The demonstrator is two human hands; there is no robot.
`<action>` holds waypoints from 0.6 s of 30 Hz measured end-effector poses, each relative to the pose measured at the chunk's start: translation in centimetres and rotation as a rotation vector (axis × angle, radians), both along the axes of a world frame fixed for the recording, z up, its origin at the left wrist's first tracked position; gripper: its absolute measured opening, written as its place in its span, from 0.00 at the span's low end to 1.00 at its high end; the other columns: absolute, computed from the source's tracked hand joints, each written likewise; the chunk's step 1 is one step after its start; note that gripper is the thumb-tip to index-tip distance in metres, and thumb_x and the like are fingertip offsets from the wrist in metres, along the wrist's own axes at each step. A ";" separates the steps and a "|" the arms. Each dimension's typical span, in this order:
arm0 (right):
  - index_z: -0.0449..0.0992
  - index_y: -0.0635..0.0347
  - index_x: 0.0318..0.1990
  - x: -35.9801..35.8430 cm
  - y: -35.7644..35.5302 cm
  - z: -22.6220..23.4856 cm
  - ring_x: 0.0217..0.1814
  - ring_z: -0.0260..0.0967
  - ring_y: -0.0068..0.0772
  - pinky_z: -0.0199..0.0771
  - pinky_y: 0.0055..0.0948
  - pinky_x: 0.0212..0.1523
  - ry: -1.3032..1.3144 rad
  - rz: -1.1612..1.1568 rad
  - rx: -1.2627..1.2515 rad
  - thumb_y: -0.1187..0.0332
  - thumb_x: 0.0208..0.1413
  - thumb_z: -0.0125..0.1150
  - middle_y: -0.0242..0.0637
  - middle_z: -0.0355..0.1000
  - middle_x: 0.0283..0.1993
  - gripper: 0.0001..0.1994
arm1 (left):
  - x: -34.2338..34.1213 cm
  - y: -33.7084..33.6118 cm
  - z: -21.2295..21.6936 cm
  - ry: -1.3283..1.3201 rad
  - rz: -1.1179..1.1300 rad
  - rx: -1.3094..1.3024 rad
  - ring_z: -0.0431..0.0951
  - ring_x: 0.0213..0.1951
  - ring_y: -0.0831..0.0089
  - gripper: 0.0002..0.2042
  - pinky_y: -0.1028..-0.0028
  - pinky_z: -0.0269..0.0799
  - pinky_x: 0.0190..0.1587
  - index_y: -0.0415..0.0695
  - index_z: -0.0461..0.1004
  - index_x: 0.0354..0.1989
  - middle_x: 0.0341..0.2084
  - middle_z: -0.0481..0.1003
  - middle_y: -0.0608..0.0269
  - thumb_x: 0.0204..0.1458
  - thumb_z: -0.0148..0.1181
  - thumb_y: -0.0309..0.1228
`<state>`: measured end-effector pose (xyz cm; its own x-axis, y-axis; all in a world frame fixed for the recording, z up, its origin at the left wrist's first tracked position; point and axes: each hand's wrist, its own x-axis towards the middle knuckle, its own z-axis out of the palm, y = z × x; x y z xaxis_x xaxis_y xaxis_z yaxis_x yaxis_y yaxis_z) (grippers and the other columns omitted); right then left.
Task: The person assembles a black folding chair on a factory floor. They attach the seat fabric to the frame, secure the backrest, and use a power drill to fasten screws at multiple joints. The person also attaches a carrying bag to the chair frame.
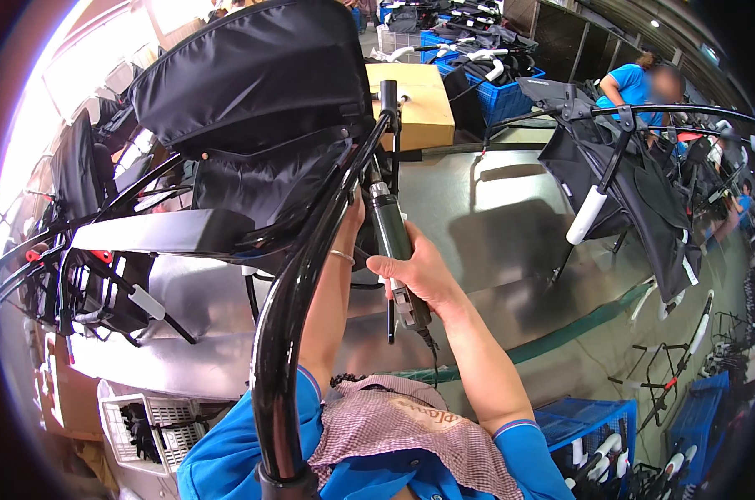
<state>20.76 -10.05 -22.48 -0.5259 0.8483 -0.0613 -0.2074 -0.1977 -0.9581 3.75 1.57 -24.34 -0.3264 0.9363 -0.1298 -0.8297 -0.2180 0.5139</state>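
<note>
Black tube [274, 375] across left sleeve [227, 437], cardboard box [429, 104] beyond

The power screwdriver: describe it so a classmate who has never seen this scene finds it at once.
Start at the shiny metal worktable. Over it, near the picture's centre, the right hand holds the power screwdriver, a cord trailing from its lower end. Its short, straight dark body and silver collar set it apart from the long, curved black tube on its left.

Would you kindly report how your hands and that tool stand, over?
Right hand gripping power screwdriver beside black tubular frame, contact unclear. Left hand mostly hidden behind frame. Curved tube partly blocking view of left forearm.
</note>
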 end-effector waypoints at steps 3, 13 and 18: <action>0.60 0.65 0.54 -0.5 -0.4 0.8 0.18 0.66 0.23 0.69 0.24 0.16 -0.006 0.019 -0.035 0.62 0.39 0.76 0.33 0.65 0.29 0.36 | -1.7 0.5 -1.9 0.151 -0.014 0.207 0.73 0.42 0.78 0.08 0.77 0.68 0.48 0.47 0.74 0.42 0.39 0.75 0.70 0.54 0.58 0.24; 0.63 0.58 0.41 -0.1 0.4 0.4 0.16 0.67 0.24 0.68 0.23 0.15 0.213 0.118 -0.159 0.54 0.44 0.72 0.33 0.68 0.23 0.26 | 0.2 0.4 -1.6 0.518 0.106 0.285 0.71 0.33 0.79 0.05 0.79 0.68 0.37 0.45 0.76 0.39 0.33 0.75 0.70 0.54 0.59 0.26; 0.63 0.56 0.38 0.2 0.3 0.6 0.15 0.67 0.24 0.68 0.24 0.15 0.339 0.096 -0.223 0.50 0.46 0.69 0.33 0.68 0.22 0.24 | 2.9 -1.0 0.3 0.554 0.033 0.207 0.74 0.41 0.75 0.09 0.76 0.70 0.47 0.41 0.74 0.45 0.39 0.75 0.66 0.59 0.53 0.28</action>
<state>20.95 -9.75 -21.92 -0.6237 0.7802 -0.0479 -0.4747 -0.4268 -0.7698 6.68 0.60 -24.00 -0.3229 0.9122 0.2522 -0.4407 -0.3808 0.8129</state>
